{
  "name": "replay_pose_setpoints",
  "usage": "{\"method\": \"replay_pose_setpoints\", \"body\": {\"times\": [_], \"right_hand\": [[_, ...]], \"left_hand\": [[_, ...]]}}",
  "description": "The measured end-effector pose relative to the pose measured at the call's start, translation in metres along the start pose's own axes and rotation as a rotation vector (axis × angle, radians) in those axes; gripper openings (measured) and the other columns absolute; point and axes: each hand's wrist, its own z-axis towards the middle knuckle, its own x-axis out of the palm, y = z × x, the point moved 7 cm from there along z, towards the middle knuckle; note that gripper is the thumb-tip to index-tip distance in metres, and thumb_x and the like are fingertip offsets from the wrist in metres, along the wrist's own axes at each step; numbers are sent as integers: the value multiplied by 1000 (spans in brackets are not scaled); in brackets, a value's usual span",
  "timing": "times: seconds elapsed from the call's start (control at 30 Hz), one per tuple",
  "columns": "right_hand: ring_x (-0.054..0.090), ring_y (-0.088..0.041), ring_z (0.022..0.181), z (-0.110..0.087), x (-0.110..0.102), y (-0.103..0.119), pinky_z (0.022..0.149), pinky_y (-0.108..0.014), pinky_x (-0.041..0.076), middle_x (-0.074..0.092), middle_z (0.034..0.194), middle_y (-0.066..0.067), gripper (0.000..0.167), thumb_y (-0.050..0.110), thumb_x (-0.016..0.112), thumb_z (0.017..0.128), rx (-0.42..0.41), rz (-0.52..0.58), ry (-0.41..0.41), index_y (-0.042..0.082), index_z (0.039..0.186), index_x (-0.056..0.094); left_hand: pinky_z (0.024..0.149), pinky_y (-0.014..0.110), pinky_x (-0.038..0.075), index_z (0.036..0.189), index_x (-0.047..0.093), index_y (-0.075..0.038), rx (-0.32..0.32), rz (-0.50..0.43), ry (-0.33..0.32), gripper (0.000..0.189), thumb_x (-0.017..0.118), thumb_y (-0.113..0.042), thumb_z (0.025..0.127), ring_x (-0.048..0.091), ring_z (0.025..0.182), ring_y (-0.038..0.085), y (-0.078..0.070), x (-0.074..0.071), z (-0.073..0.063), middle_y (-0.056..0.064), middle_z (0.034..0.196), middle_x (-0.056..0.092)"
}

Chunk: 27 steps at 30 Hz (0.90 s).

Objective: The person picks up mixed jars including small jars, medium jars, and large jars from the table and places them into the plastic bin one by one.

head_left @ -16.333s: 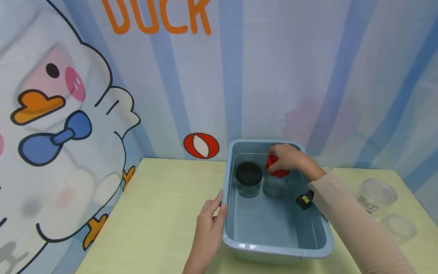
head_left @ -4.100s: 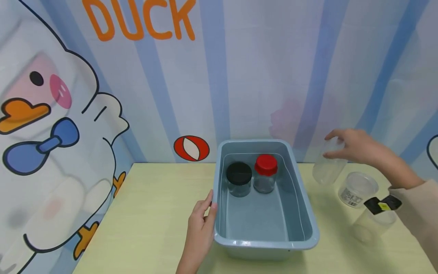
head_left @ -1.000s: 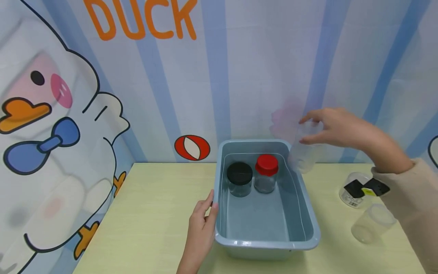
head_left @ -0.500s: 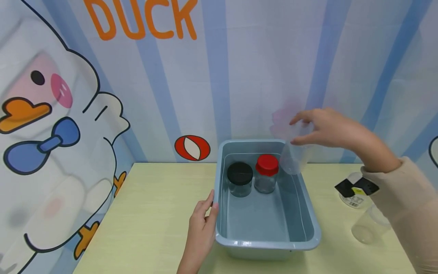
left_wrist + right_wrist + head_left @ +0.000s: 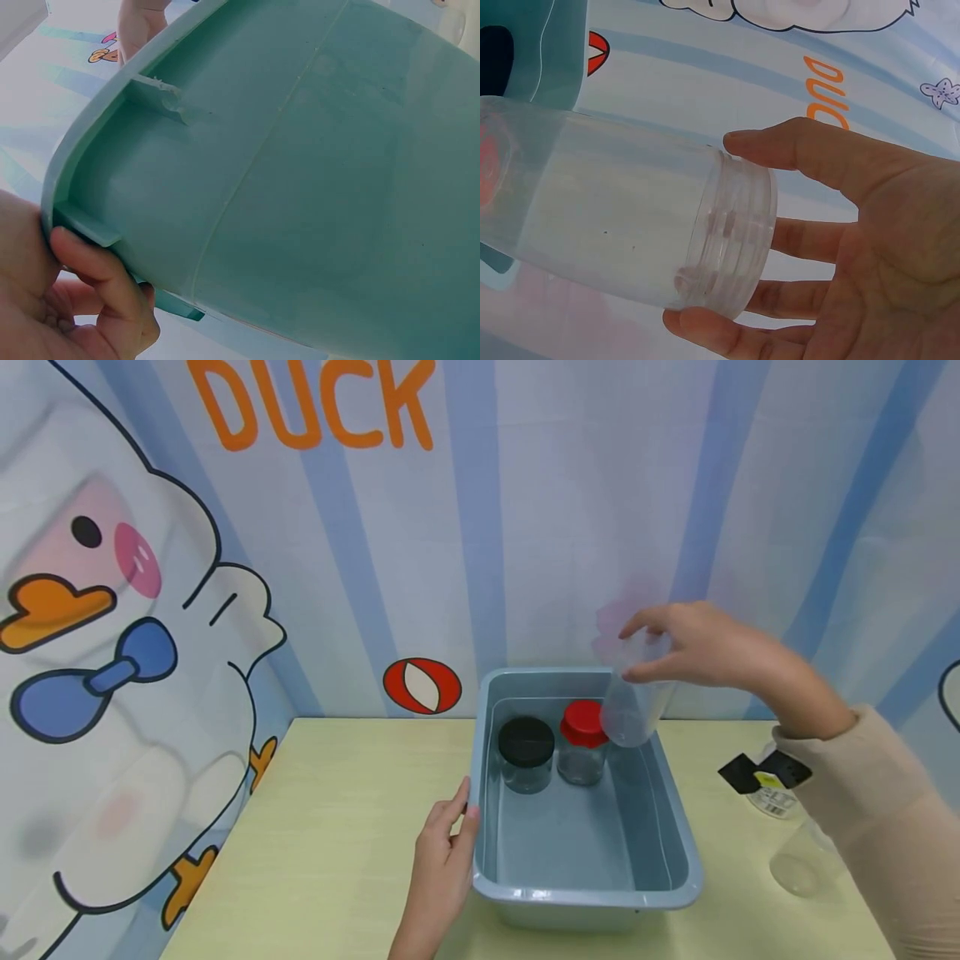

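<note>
Fingers (image 5: 810, 240) of the right hand (image 5: 693, 647) hold the clear jar (image 5: 630, 714), tilted above the far right corner of the tub (image 5: 585, 897); left hand (image 5: 442, 864) grips its rim. I suspect descending crooked could topple the red-lidded jar (image 5: 583, 722).

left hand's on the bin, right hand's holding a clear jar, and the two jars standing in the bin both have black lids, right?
Not quite: only one lid is black. The head view shows a black lid and a red lid. The left hand is on the bin and the right hand holds a clear jar.
</note>
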Motion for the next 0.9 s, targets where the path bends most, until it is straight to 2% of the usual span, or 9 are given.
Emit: {"method": "replay_pose_setpoints", "body": {"times": [0.47, 0.9], "right_hand": [[55, -40, 116, 7, 9, 12, 81, -53, 53, 59, 128, -24, 55, 31, 77, 88, -34, 63, 23, 3, 132, 60], [56, -36, 115, 13, 15, 26, 84, -50, 53, 62, 125, -18, 49, 28, 77, 87, -75, 88, 24, 3, 127, 63]], "left_hand": [[93, 34, 53, 150, 43, -6, 10, -1, -4, 50, 51, -27, 106, 53, 115, 22, 1, -1, -1, 8, 117, 56], [93, 32, 53, 150, 42, -5, 24, -15, 2, 50, 51, -25, 106, 54, 113, 22, -1, -1, 0, 8, 115, 56]]}}
